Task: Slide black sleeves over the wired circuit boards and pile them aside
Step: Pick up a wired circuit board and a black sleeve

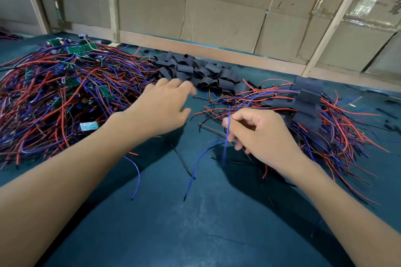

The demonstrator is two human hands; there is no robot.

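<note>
Teal-green matting covers the table (195, 223) I am working over. On the far left lies a big tangle of unsleeved boards (76, 50), green circuit boards mixed through red and blue wires. One pale board (89, 126) sits at the near edge of that tangle, face up. In the far middle, against a wooden rail (217, 52), I see a heap of loose black sleeves (195, 69), short flattened tubes lying at all angles. On the right is the finished pile (306, 102), boards already covered in black sleeves and stacked one over another, their red and blue wires fanning out toward me and to the right. Brown cardboard (217, 6) framed with wooden battens walls off the far side.

My left hand (165, 106) reaches out toward the sleeve heap with its fingers spread and fairly straight; it is blurred, and I see nothing in it. Its fingertips are just short of the nearest sleeves. My right hand (262, 132) hangs beside the finished pile with its fingers curled, and thumb and forefinger pinch a blue wire (226, 136) that drops down from the hand toward the matting. I cannot tell whether a board hangs from that wire. A few loose blue and black wire ends lie on the matting between my two forearms.
</note>
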